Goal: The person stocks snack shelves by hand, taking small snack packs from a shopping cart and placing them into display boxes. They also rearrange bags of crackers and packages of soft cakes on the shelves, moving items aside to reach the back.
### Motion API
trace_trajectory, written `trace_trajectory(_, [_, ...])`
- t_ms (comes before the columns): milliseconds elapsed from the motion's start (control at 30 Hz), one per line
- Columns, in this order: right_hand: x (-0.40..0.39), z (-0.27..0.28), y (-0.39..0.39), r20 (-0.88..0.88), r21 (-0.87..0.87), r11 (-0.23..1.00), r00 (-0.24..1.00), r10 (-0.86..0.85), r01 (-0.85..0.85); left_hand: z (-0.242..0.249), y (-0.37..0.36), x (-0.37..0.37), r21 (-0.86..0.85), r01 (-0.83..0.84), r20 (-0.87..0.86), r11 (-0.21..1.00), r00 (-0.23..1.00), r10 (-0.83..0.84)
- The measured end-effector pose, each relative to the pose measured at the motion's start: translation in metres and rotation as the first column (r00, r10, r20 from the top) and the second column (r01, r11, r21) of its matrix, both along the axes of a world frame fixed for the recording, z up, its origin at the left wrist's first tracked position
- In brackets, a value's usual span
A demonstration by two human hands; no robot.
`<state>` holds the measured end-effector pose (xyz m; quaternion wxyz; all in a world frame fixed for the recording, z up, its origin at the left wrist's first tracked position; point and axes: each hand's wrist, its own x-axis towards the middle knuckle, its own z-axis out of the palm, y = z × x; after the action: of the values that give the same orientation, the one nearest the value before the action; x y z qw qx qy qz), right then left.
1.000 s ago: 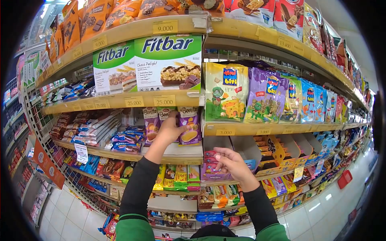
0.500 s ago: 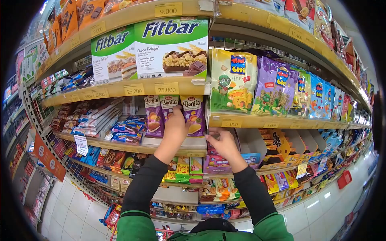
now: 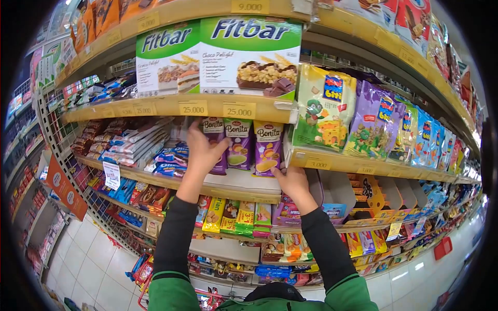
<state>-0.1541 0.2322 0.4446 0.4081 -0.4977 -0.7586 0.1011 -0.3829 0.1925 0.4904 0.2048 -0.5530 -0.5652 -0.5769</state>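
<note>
Three purple Bonita snack packs stand upright in a row on the middle shelf: a left pack (image 3: 213, 126), a middle pack (image 3: 238, 146) and a right pack (image 3: 268, 149). My left hand (image 3: 204, 150) is closed around the left pack, fingers along its left side and thumb at its right, covering much of its front. Beside the lower right corner of the right pack is my right hand (image 3: 294, 185), thumb side touching or nearly touching it. Its fingers are partly curled and apart, with nothing seen held. The middle pack leans close to the left one.
Fitbar boxes (image 3: 249, 62) stand on the shelf above. Stacked wrapped bars (image 3: 137, 145) and blue packs (image 3: 171, 159) lie left of my left hand. Biti bags (image 3: 324, 111) stand at the right, above open display boxes (image 3: 337, 189). A yellow price rail (image 3: 176, 108) runs overhead.
My left hand has shifted from the middle Bonita pack to the left one. My right hand has come up from the shelf edge to the right pack's bottom corner. The view has shifted slightly.
</note>
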Motion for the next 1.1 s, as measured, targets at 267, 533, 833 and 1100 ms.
trace_trajectory(267, [-0.003,0.001,-0.008,0.034,-0.006,0.996,0.995,-0.092,0.092,-0.027,0.035,-0.018,-0.14,0.364,0.243,0.921,0.914,-0.325])
trace_trajectory(533, [0.005,0.003,-0.007,-0.003,-0.011,1.0,1.0,-0.02,0.02,0.008,0.018,-0.014,-0.194,0.529,0.56,0.826,0.751,-0.35])
trace_trajectory(833, [0.005,-0.001,0.009,-0.025,0.049,0.989,0.99,0.142,-0.141,0.002,0.031,-0.032,-0.106,0.735,0.597,0.669,0.585,-0.549])
trace_trajectory(1100, [-0.005,-0.016,0.028,-0.045,0.187,0.966,0.981,0.191,-0.179,0.006,0.028,-0.021,-0.042,0.785,0.599,0.619,0.515,-0.613])
